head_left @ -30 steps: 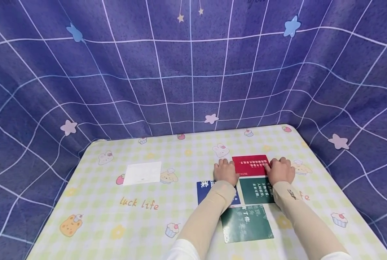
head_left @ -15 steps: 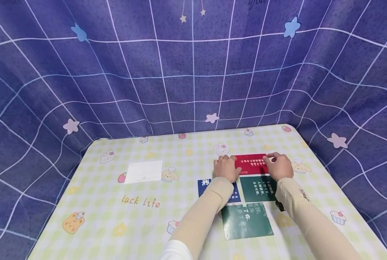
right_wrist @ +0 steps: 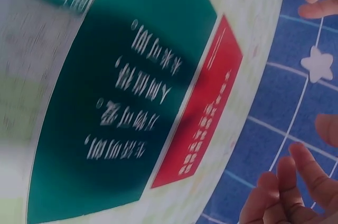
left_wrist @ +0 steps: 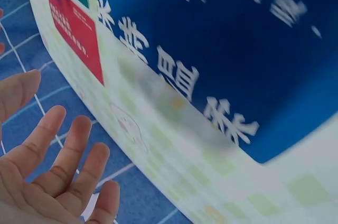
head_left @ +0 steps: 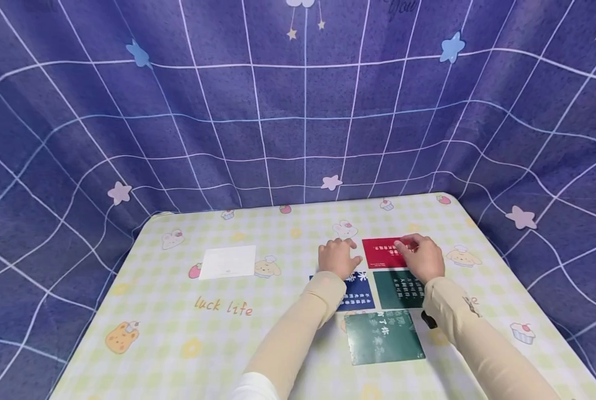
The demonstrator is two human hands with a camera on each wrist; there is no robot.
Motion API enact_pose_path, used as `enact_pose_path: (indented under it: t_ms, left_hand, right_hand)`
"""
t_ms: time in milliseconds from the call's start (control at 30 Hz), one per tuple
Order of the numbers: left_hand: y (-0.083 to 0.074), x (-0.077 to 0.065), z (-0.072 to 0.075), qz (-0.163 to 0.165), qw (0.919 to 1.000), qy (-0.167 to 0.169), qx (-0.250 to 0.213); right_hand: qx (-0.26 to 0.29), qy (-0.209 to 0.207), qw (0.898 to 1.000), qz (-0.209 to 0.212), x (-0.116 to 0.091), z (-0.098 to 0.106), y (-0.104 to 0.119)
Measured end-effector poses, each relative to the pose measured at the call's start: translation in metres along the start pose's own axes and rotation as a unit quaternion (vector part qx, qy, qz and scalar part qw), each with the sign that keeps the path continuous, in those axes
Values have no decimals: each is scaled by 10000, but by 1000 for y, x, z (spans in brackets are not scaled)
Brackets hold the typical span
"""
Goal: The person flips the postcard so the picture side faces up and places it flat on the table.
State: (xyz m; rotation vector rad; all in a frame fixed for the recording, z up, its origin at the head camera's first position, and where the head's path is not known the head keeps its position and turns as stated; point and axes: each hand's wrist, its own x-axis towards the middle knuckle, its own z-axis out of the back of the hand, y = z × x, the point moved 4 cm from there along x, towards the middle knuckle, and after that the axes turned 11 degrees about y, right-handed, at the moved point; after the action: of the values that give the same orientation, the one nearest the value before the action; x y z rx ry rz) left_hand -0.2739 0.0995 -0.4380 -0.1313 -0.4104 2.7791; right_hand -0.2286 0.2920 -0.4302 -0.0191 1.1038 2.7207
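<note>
A red card (head_left: 381, 254) with white writing lies flat at the back of a group of cards. Left of it is my left hand (head_left: 335, 259), thumb and fingers spread with nothing between them, above the blue card (head_left: 361, 295). My right hand (head_left: 424, 260) hovers over the red card's right end, hiding part of it. In the right wrist view, the thumb stands apart from the loosely bent fingers (right_wrist: 288, 182) and no card is between them. A dark green card (head_left: 391, 290) lies just in front of the red one, and another green card (head_left: 385, 341) sits nearest me.
A white card (head_left: 228, 262) lies by itself on the left of the table. The checked, cartoon-printed tablecloth (head_left: 163, 311) covers the tabletop. A blue gridded curtain (head_left: 278, 133) hangs behind and around the table's sides.
My left hand has shifted left, away from the red card, and its fingers have spread. The right hand has lifted and come slightly left over that card. The cards keep their arrangement.
</note>
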Motion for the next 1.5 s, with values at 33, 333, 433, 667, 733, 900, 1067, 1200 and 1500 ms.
enact_pose_path:
  t_ms: [33, 333, 433, 667, 733, 900, 1067, 1200, 1500]
  left_hand:
    - [3, -1, 2, 19, 10000, -17, -7]
    - [22, -9, 24, -59, 9998, -176, 85]
    - [27, -11, 32, -57, 9997, -148, 209]
    - [45, -16, 44, 29, 9998, -94, 194]
    - [53, -16, 46, 101, 9997, -84, 211]
    - [74, -17, 47, 311, 9992, -47, 259]
    - [96, -22, 52, 430, 9987, -76, 266]
    - [113, -26, 55, 488, 9983, -148, 270]
    - [153, -34, 57, 825, 9962, -111, 239]
  right_hand:
    - [21, 58, 10000, -5, -1, -2, 3]
    - [57, 377, 9992, 114, -5, -19, 25]
    - [-32, 371, 9990, 255, -4, -25, 31]
    - [-16, 461, 9983, 362, -2, -41, 49]
    - [-42, 484, 9980, 410, -1, -46, 57]
    - [-183, 625, 9966, 499, 0, -61, 73]
    - [-280, 764, 9945, 663, 3, -80, 88]
    - [-348, 857, 9927, 771, 6, -96, 101]
    - [-436, 1132, 9884, 918, 12, -132, 128]
